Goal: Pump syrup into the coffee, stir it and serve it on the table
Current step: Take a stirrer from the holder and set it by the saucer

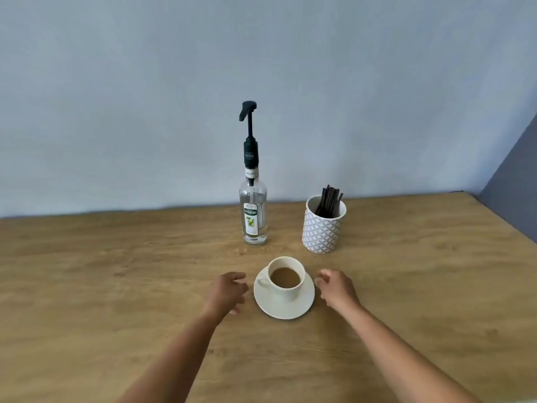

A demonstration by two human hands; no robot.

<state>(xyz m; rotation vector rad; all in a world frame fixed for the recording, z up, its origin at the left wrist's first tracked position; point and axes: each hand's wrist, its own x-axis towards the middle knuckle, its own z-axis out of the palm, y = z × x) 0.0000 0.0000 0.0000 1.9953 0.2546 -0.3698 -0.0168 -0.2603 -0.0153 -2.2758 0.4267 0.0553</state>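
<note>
Cream cup [286, 279] of coffee sits on its saucer [283, 305], near centre of the wooden table [116, 286]. Left hand [228, 289] and right hand [337, 287] flank the saucer, loosely curled, holding nothing. Syrup bottle [253, 210] stands farther back; stirrers [328, 200] in a patterned pot [322, 231], far right. Stage unclear: judged start or finish. If starting, cup must go under the pump spout.

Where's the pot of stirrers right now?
In the head view, the patterned pot stands right of the syrup bottle, near the wall, behind and right of the coffee cup.
</note>
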